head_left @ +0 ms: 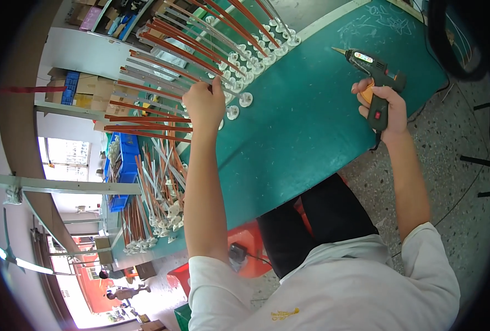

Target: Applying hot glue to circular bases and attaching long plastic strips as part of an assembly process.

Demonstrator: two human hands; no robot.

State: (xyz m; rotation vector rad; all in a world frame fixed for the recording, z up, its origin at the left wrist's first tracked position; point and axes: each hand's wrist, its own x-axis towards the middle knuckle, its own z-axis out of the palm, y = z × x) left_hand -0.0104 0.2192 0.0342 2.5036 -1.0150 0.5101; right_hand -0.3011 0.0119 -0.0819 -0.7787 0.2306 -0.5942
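Observation:
My right hand point(393, 113) is wrapped round the handle of a dark glue gun point(373, 65) with an orange trigger. Its metal nozzle points to the left above the green tabletop. Further left, my left hand point(203, 105) is closed among a row of upright rods, at a grey rod whose round clear base point(246, 99) shows just right of my thumb. The fingertips are partly hidden behind the hand. Around it stand brown rods point(156, 118) and grey rods on similar clear, disc-shaped bases point(251, 63) along the table's far edge.
The green table point(300, 121) carries dried glue strands point(385, 25) at its far right. More rods with white ends point(170, 212) lie heaped at the left, beside a blue bin point(124, 160). A red stool point(250, 243) is below. People point(126, 292) are in the background.

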